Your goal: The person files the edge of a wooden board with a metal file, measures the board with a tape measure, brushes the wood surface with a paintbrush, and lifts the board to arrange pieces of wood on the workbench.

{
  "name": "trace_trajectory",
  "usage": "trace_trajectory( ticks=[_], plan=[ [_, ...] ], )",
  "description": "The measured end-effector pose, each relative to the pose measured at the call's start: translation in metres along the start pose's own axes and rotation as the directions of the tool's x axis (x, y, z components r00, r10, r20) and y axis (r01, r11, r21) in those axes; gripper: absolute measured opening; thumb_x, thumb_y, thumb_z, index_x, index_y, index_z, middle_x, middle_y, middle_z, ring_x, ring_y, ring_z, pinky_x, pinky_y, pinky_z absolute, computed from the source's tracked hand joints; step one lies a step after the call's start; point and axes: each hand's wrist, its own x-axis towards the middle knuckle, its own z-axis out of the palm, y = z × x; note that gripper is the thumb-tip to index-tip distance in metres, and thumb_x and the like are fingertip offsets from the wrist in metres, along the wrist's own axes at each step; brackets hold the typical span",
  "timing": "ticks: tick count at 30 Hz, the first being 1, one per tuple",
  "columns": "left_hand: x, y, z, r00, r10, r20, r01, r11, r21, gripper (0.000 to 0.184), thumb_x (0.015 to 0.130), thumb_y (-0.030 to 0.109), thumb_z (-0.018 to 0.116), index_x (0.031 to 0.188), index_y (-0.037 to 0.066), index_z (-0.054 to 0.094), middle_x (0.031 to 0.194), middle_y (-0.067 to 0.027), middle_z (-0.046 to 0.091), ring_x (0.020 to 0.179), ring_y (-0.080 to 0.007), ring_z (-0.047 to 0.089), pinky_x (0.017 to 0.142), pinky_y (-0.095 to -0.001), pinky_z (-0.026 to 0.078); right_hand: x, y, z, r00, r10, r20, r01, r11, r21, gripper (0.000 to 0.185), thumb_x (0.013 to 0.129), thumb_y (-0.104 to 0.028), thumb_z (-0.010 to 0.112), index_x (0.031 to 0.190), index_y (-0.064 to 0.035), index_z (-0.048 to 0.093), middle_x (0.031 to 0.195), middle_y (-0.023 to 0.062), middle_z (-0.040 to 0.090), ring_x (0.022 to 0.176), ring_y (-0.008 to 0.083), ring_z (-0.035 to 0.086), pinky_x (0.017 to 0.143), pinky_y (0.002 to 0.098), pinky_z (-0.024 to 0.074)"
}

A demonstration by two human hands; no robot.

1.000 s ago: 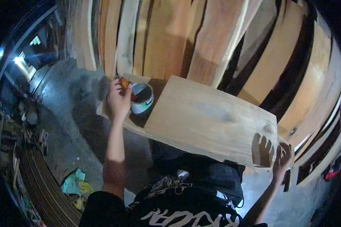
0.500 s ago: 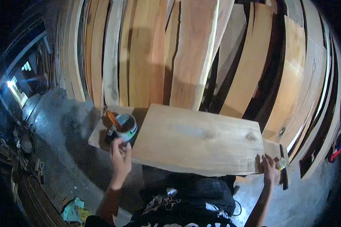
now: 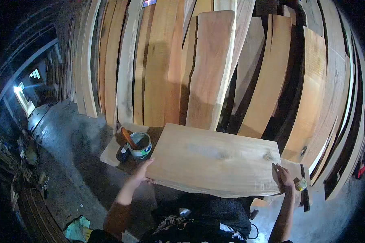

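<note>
A wide pale board (image 3: 215,162) lies flat across a wooden bench top (image 3: 109,156). At its front left corner is my left hand (image 3: 141,173), fingers apart, touching the edge. My right hand (image 3: 284,176) rests against the board's right end, its fingers partly spread. Left of the board stands an open can (image 3: 142,150) with an orange-handled brush (image 3: 128,138) leaning in it. A small dark object (image 3: 123,154) sits beside the can. Near my right hand is a yellowish roll (image 3: 301,184), apparently tape.
Many tall planks (image 3: 211,69) stand upright behind the bench. Long boards (image 3: 36,214) lie on the floor at the lower left, near a teal and yellow bag or cloth (image 3: 78,229). A dark strip (image 3: 305,194) crosses the bench's right end.
The brush has gone from my left hand into the can. My left hand has moved right to the board's corner. The view has tilted up, showing more planks.
</note>
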Motion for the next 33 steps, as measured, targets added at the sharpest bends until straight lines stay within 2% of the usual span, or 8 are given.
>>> trace_trajectory(
  ticks=[6,8,17,20,22,25,26,33],
  plan=[
    [0.003,0.019,0.004,0.995,-0.098,0.029,0.093,0.985,0.144,0.059,0.094,0.059,0.050,0.122,0.008,0.055,0.085,-0.0087,0.068,0.054,-0.0185,0.064,0.043,-0.0263,0.050,-0.004,0.002,0.014,0.997,-0.072,0.004,0.072,0.995,0.069,0.038,0.098,-0.036,0.058,0.107,0.0001,0.067,0.075,-0.0025,0.061,0.059,0.0083,0.051,0.052,0.0247,0.0394],
    [-0.008,0.030,0.014,0.997,-0.079,-0.008,0.080,0.984,0.159,0.061,0.093,0.058,0.054,0.127,0.008,0.053,0.096,-0.0097,0.068,0.060,-0.0182,0.066,0.047,-0.0264,0.052,-0.020,-0.018,0.018,0.999,0.048,0.000,-0.048,0.998,-0.028,0.038,0.097,-0.037,0.059,0.101,0.0002,0.068,0.076,-0.0019,0.062,0.062,0.0082,0.052,0.054,0.0244,0.0404],
    [0.003,0.012,0.006,0.997,0.009,-0.082,0.009,0.978,0.208,0.071,0.087,0.053,0.068,0.137,0.005,0.049,0.129,-0.0114,0.059,0.099,-0.0208,0.065,0.075,-0.0334,0.054,-0.033,-0.029,0.025,0.997,-0.072,0.006,0.072,0.993,-0.092,0.043,0.094,-0.043,0.064,0.077,-0.0041,0.067,0.062,-0.0070,0.052,0.052,0.0044,0.042,0.045,0.0262,0.0263],
    [0.012,0.003,0.001,0.988,0.144,-0.059,-0.121,0.949,0.291,0.074,0.086,0.052,0.070,0.137,0.003,0.050,0.132,-0.0119,0.058,0.113,-0.0216,0.059,0.092,-0.0345,0.048,-0.012,-0.011,0.001,0.994,0.088,-0.064,-0.107,0.886,-0.450,0.039,0.096,-0.036,0.064,0.100,0.0023,0.070,0.074,-0.0049,0.059,0.061,0.0093,0.050,0.054,0.0272,0.0396],
    [0.012,0.006,0.004,0.968,0.250,0.009,-0.245,0.938,0.245,0.076,0.085,0.051,0.071,0.138,0.001,0.049,0.131,-0.0123,0.059,0.120,-0.0216,0.055,0.101,-0.0344,0.042,0.000,0.004,-0.004,0.998,0.039,-0.051,-0.055,0.923,-0.382,0.041,0.096,-0.039,0.063,0.097,0.0021,0.069,0.075,-0.0046,0.060,0.062,0.0091,0.050,0.054,0.0273,0.0399],
    [-0.008,0.030,0.014,0.996,0.015,-0.091,0.014,0.951,0.310,0.073,0.086,0.050,0.071,0.137,0.001,0.051,0.132,-0.0125,0.059,0.122,-0.0218,0.054,0.108,-0.0332,0.036,-0.010,0.002,0.013,0.998,-0.060,-0.022,0.058,0.994,-0.095,0.042,0.094,-0.041,0.063,0.097,0.0002,0.071,0.073,-0.0047,0.059,0.059,0.0063,0.047,0.052,0.0238,0.0346],
    [-0.007,0.029,0.013,0.997,0.043,-0.072,-0.017,0.945,0.326,0.072,0.087,0.050,0.070,0.137,0.001,0.051,0.131,-0.0119,0.059,0.121,-0.0215,0.055,0.104,-0.0333,0.039,-0.017,-0.006,0.020,0.995,-0.101,-0.019,0.102,0.994,0.033,0.042,0.094,-0.042,0.063,0.098,-0.0006,0.071,0.072,-0.0048,0.059,0.058,0.0050,0.045,0.050,0.0221,0.0319],
    [0.012,0.027,0.004,0.994,0.109,0.018,-0.108,0.926,0.361,0.067,0.091,0.052,0.063,0.135,0.002,0.053,0.130,-0.0089,0.060,0.117,-0.0200,0.057,0.092,-0.0322,0.047,-0.005,-0.006,0.000,0.996,-0.007,0.089,0.017,0.994,-0.108,0.042,0.097,-0.031,0.052,0.120,0.0014,0.066,0.098,0.0025,0.066,0.081,0.0102,0.056,0.072,0.0235,0.0450]
  ],
)
